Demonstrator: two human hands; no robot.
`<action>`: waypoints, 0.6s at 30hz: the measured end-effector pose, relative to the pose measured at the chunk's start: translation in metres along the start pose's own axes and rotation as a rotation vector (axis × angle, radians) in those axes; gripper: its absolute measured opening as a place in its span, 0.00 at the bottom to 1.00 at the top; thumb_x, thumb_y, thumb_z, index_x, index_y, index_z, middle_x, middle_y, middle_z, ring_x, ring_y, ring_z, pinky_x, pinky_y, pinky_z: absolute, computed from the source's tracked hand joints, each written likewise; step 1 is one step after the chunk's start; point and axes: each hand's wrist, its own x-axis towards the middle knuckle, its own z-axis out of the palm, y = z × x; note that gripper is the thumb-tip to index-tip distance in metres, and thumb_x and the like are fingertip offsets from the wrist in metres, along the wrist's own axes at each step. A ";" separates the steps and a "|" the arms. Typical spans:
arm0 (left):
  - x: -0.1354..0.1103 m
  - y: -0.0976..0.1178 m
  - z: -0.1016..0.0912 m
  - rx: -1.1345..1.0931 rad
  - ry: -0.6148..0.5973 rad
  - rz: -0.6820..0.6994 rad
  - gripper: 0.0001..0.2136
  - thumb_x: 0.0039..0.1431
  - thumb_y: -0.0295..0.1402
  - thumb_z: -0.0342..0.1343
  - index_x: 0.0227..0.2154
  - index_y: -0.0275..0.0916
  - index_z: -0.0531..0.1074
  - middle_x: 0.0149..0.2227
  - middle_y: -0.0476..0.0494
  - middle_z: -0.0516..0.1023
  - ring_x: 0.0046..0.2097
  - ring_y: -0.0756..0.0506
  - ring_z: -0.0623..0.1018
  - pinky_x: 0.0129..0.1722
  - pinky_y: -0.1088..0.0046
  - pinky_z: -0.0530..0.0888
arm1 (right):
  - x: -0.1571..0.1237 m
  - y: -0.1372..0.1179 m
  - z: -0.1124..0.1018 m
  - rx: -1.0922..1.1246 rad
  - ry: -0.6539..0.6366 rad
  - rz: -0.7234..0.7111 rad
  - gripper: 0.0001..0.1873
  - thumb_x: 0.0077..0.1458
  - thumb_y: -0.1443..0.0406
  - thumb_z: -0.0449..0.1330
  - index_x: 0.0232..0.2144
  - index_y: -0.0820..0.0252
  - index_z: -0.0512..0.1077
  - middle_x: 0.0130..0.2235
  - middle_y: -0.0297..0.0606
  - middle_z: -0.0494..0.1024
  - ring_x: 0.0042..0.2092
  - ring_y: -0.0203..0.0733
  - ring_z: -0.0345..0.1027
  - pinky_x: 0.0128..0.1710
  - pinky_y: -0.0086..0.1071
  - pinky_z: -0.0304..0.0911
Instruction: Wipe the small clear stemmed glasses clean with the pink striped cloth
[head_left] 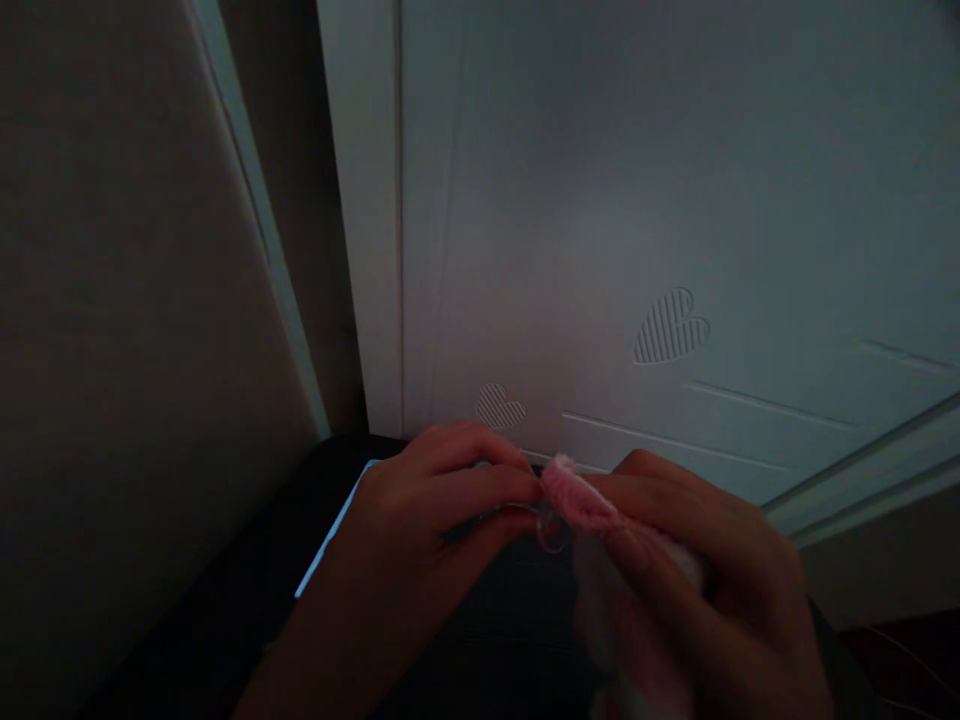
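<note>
In dim light my left hand and my right hand meet low in the middle of the view. My right hand is closed on a small pink knitted piece, with pale fabric trailing down below it. My left hand pinches a thin tool with a small clear ring at the pink piece's edge; the tool itself is too dark to name.
A white door with two striped heart shapes stands right behind my hands. A beige padded panel fills the left. Under my hands lies a dark surface with a lit bluish edge.
</note>
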 end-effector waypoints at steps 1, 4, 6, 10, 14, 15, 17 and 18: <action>0.000 0.000 0.001 -0.002 0.014 0.000 0.07 0.50 0.22 0.60 0.28 0.42 0.76 0.33 0.52 0.76 0.35 0.52 0.76 0.35 0.79 0.71 | 0.000 -0.001 -0.001 0.003 -0.010 -0.003 0.13 0.55 0.66 0.58 0.43 0.49 0.75 0.27 0.29 0.69 0.27 0.30 0.65 0.24 0.25 0.58; 0.001 -0.003 0.002 -0.029 0.032 0.005 0.07 0.51 0.22 0.59 0.29 0.41 0.76 0.32 0.51 0.75 0.35 0.51 0.75 0.35 0.77 0.71 | -0.001 0.000 -0.003 -0.009 -0.032 -0.003 0.14 0.55 0.67 0.57 0.44 0.50 0.75 0.27 0.30 0.70 0.27 0.31 0.65 0.24 0.26 0.58; 0.001 -0.006 0.001 -0.038 0.031 0.000 0.07 0.52 0.22 0.59 0.29 0.41 0.76 0.32 0.51 0.75 0.35 0.51 0.75 0.35 0.77 0.71 | -0.002 0.002 -0.003 -0.024 -0.027 0.011 0.14 0.55 0.67 0.57 0.43 0.50 0.75 0.28 0.30 0.70 0.28 0.32 0.65 0.26 0.27 0.60; -0.001 -0.011 -0.002 -0.043 0.028 0.009 0.08 0.51 0.22 0.59 0.30 0.42 0.77 0.32 0.51 0.75 0.35 0.52 0.75 0.34 0.79 0.71 | -0.005 0.005 -0.002 -0.032 0.061 0.053 0.12 0.56 0.66 0.57 0.42 0.51 0.76 0.30 0.31 0.73 0.29 0.33 0.68 0.25 0.26 0.61; -0.002 -0.009 -0.003 -0.043 -0.004 0.005 0.07 0.52 0.22 0.59 0.29 0.42 0.77 0.32 0.51 0.76 0.36 0.51 0.75 0.35 0.79 0.71 | -0.008 0.005 -0.002 -0.046 0.049 0.029 0.12 0.55 0.66 0.57 0.41 0.52 0.76 0.28 0.32 0.72 0.28 0.33 0.67 0.25 0.26 0.62; -0.002 -0.008 -0.003 -0.041 -0.006 0.002 0.07 0.52 0.23 0.59 0.29 0.42 0.77 0.33 0.51 0.76 0.36 0.51 0.75 0.35 0.79 0.71 | -0.008 0.004 -0.002 -0.047 0.045 0.027 0.12 0.55 0.66 0.58 0.41 0.52 0.76 0.27 0.32 0.72 0.27 0.33 0.67 0.24 0.26 0.61; -0.001 -0.007 -0.003 -0.037 -0.008 0.004 0.07 0.53 0.23 0.58 0.28 0.42 0.77 0.33 0.51 0.76 0.36 0.51 0.75 0.35 0.79 0.71 | -0.009 0.003 -0.001 -0.045 0.052 0.042 0.12 0.54 0.65 0.58 0.40 0.53 0.76 0.26 0.32 0.71 0.26 0.34 0.66 0.19 0.26 0.59; -0.002 -0.006 -0.003 -0.036 -0.011 0.010 0.06 0.53 0.23 0.58 0.28 0.42 0.77 0.32 0.52 0.76 0.35 0.52 0.75 0.35 0.79 0.71 | -0.009 0.003 -0.001 -0.050 0.065 0.061 0.12 0.54 0.65 0.58 0.41 0.53 0.76 0.27 0.33 0.72 0.26 0.34 0.66 0.17 0.26 0.58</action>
